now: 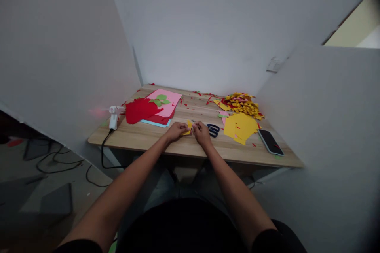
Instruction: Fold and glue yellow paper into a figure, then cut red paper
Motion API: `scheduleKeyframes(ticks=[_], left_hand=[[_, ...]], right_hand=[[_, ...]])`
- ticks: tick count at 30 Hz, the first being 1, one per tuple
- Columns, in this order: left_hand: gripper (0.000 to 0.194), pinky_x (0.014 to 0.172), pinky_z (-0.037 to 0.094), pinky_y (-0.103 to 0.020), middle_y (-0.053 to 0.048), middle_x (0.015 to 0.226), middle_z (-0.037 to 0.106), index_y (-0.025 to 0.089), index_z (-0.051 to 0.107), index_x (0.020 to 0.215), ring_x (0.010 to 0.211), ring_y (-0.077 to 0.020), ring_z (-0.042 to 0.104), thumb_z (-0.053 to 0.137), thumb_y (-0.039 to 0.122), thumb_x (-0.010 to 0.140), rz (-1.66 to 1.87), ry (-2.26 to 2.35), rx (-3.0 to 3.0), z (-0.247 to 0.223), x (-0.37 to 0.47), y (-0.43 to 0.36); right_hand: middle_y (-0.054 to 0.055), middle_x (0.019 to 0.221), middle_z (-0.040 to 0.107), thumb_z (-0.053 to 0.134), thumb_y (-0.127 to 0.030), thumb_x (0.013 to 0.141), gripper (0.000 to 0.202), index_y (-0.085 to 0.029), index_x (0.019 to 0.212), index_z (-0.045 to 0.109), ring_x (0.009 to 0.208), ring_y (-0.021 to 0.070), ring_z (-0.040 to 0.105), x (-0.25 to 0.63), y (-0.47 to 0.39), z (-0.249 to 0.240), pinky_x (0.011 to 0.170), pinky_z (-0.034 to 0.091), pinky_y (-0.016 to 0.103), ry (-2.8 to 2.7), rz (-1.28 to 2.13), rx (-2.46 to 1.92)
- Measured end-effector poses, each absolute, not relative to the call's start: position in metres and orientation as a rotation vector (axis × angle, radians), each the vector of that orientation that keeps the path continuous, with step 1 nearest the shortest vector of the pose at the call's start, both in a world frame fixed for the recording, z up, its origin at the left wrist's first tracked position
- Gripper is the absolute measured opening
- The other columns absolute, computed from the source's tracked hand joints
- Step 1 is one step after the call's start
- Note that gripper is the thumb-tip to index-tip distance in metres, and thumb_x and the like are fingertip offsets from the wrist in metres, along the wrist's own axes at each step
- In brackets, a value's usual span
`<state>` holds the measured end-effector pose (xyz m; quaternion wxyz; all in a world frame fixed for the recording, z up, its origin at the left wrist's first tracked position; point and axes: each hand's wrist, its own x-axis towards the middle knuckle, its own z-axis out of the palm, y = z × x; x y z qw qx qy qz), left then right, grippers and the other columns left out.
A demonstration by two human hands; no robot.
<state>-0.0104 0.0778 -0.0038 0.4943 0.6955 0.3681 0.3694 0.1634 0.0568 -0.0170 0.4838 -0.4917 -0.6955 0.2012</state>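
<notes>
We reach our left hand (177, 131) toward one o'clock, right hand (202, 133) toward eleven. Both pinch closed on yellow paper (189, 124).

I get a dim, greyish view, the wall (190, 27) palest at upper centre, the floor (86, 203) at lower left sunk in shadow. Dark vignetting clips the right corners; the small yellow paper (189, 125) at centre looks soft.
</notes>
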Motion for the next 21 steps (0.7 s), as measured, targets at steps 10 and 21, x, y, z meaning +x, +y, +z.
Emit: scheduleKeyframes(ticks=[10, 21], left_hand=[[0.044, 0.055, 0.032, -0.023, 0.003, 0.056, 0.055, 0.012, 0.064, 0.063, 0.055, -0.0101, 0.045, 0.074, 0.054, 0.065, 0.899, 0.936, 1.740, -0.0071, -0.0071, 0.0779], [0.041, 0.051, 0.033, -0.022, 0.006, 0.057, 0.045, 0.015, 0.054, 0.067, 0.049, -0.0074, 0.039, 0.063, 0.050, 0.088, 0.886, 0.976, 1.779, -0.0122, -0.0108, 0.0810]], right_hand=[[0.000, 0.062, 0.059, 0.049, -0.042, 0.085, 0.027, -0.022, 0.068, 0.055, 0.061, 0.0172, 0.050, 0.1658, 0.0560, -0.0167, 0.061, 0.038, 0.028, -1.728, 0.505, -1.208], [0.001, 0.072, 0.066, 0.050, -0.042, 0.090, 0.027, -0.019, 0.083, 0.062, 0.066, 0.0163, 0.058, 0.1650, 0.0591, -0.0201, 0.065, 0.046, 0.028, -1.790, 0.519, -1.208]])
